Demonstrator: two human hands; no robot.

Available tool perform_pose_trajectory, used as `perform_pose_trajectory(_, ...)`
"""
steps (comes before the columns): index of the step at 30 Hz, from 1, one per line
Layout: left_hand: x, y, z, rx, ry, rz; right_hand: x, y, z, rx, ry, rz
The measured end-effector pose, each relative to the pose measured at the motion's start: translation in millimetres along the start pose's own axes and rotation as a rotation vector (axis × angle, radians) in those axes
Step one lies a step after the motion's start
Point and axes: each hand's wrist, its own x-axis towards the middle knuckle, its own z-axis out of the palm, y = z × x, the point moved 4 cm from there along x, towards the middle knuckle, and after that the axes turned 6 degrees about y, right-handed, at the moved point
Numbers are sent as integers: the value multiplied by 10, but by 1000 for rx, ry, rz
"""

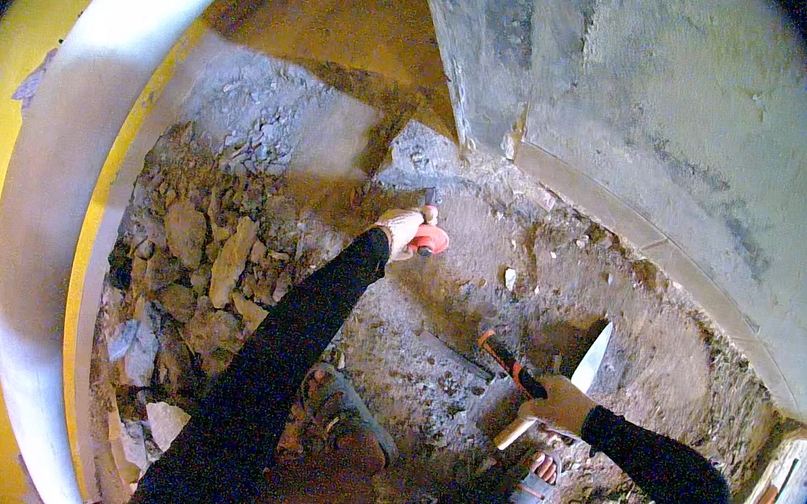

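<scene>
My left hand (pixel 398 228) reaches forward and is closed around a chisel with a round red hand guard (pixel 430 240). The chisel's dark tip touches the broken concrete floor (pixel 484 252) near the foot of the wall. My right hand (pixel 561 404) is lower right, closed around a tool with an orange and black grip (pixel 509 359). A pale wooden handle end (pixel 512 433) sticks out below that hand. A white pointed shape (pixel 593 359) rises just behind it; I cannot tell what it is. Both arms wear black sleeves.
A heap of broken stones and rubble (pixel 205 268) lies to the left. A grey concrete wall (pixel 690 136) rises at the upper right. A yellow and white curved frame (pixel 56 209) bounds the left side. My sandalled feet (pixel 343 416) stand on the rough ground.
</scene>
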Motion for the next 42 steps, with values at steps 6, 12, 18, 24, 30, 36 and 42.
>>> perform_pose_trajectory(6, 172, -59, -38, 190, 208, 185, 89, -533, -463, -552, 524, -595)
perform_pose_trajectory(12, 462, -194, -119, -32, 50, 71, 418, -1205, -736, -936, 458, -557)
perform_pose_trajectory(18, 517, -121, -324, 1017, 61, 537, 490, -1483, -500, -1086, 204, -920)
perform_pose_trajectory(24, 419, -109, -223, 1277, 238, 581, 766, -1583, -1031, -1045, 538, -442)
perform_pose_trajectory(30, 438, -114, -214, 805, 126, 356, 658, -1486, -439, -1151, 219, -743)
perform_pose_trajectory(36, 427, -166, -188, 518, 182, 223, 812, -1530, -983, -1012, 540, -374)
perform_pose_trajectory(42, 740, -199, -329, 1005, 140, 655, 611, -1643, -604, -1106, 342, -744)
